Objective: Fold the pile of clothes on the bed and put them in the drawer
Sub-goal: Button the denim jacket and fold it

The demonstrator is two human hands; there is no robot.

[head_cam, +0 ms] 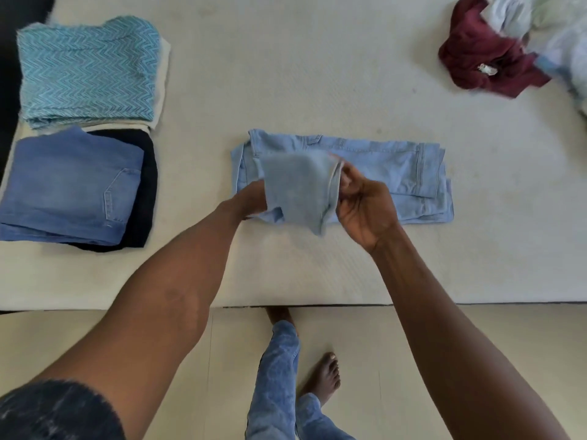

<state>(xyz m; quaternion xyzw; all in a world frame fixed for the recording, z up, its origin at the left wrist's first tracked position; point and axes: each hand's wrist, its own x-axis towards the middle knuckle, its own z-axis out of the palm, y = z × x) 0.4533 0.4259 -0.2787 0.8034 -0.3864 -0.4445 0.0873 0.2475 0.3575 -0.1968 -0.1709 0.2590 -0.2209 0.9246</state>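
Light blue jeans (390, 163) lie folded lengthwise across the middle of the cream bed (286, 74). Their left end (295, 188) is lifted and turned over towards the right. My left hand (251, 198) grips that lifted flap from underneath, mostly hidden by the cloth. My right hand (362, 204) pinches the flap's hem edge between thumb and fingers. Unfolded clothes sit at the far right corner: a maroon garment (486, 52) and pale garments (559, 33).
Folded clothes are stacked at the left: a teal zigzag piece (85, 71) on cream cloth, and darker blue jeans (70, 185) on a black garment (147, 198). The bed's front edge runs across below my arms, with the beige floor (413, 360) and my feet beyond it.
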